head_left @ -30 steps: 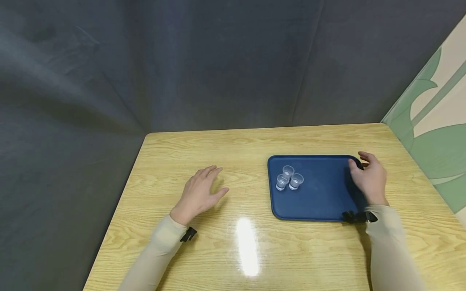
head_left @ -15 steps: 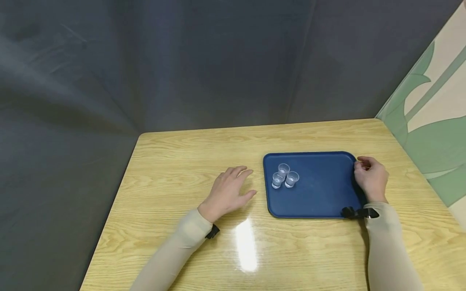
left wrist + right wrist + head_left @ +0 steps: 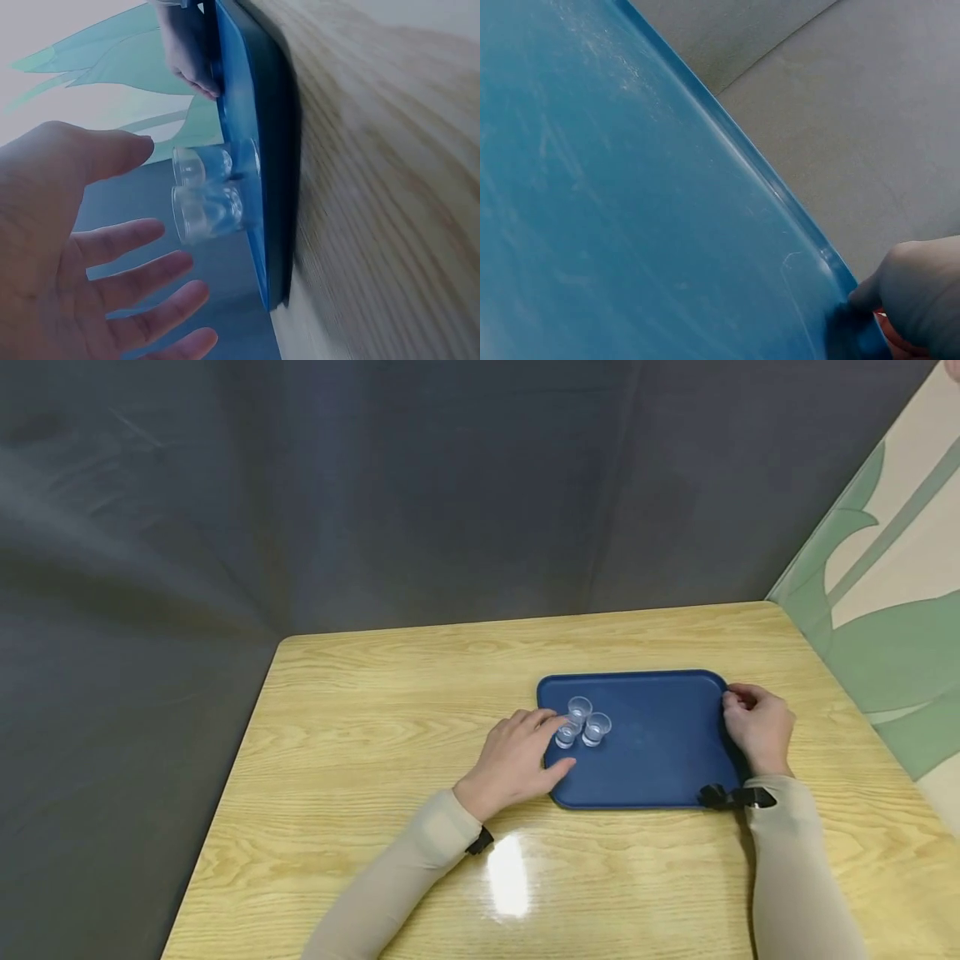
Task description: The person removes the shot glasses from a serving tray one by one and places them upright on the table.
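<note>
Three small clear shot glasses stand close together at the left end of a blue tray. My left hand reaches over the tray's left rim, thumb and fingers spread apart beside the nearest glass. In the left wrist view, a gap shows between those fingers and the glasses. At the tray's right end, my right hand pinches the rim. In the right wrist view its thumb presses on the rim near a corner, with the other fingers partly hidden behind the edge.
The tray lies on a wood-grain table. Behind and to the left hangs a dark curtain. A wall with a green leaf pattern borders the table's right side. Black straps sit on both wrists.
My left hand has moved right from the bare table to the tray's left rim. My right hand has closed its fingers on the tray's right rim. The glasses keep their places on the tray.
</note>
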{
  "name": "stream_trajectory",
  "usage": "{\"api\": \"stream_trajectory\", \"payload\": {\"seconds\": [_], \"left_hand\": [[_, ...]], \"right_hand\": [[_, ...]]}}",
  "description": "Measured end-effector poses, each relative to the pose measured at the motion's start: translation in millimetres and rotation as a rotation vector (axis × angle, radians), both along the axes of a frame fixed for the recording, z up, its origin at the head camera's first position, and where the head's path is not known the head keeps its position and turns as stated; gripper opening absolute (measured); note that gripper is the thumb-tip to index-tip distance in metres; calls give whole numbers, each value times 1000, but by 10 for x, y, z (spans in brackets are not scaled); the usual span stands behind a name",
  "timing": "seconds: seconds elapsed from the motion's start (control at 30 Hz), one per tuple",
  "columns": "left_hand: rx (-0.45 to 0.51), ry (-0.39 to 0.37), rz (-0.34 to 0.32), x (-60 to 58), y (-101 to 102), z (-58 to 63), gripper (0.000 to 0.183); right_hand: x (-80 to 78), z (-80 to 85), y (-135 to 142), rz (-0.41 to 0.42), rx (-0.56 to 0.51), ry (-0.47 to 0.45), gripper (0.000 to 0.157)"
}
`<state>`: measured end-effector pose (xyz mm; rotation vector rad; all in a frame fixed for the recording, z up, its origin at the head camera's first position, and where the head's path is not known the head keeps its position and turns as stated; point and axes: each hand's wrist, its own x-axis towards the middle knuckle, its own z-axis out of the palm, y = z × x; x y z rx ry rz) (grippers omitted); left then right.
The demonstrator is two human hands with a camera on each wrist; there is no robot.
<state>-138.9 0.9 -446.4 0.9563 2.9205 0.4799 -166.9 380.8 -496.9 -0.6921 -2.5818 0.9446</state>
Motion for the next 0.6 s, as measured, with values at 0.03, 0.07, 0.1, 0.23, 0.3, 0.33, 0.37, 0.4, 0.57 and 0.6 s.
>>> {"api": "stream_trajectory", "payload": {"seconds": [0.03,0.07,0.1,0.23,0.3,0.33,0.37,0.4,0.57,0.6], "left_hand": [[1,6,-1,-5,28,-2,59],[2,13,-1,-12,55,-7,58],[5,15,-2,-19,78,-14,58],[5,37,-2,-56,156,-55,54],[20,54,-3,-82,183,-80,51],[30,65,-2,-95,195,-92,49],[43,73,-1,-109,204,-107,47],[57,78,1,-121,212,-118,46],[112,87,8,-149,232,-158,42],[118,83,10,-147,236,-160,40]], "right_hand": [[7,4,-5,-1,2,6,35],[16,10,-10,-1,0,13,34],[23,15,-14,-1,-1,18,34],[15,6,-19,7,-17,20,34],[12,2,-10,7,-22,6,35],[10,-1,-4,6,-23,-3,36],[8,-3,3,5,-23,-11,36],[6,-6,8,5,-24,-16,36],[2,-17,29,5,-21,-33,37],[2,-20,34,4,-22,-34,38]]}}
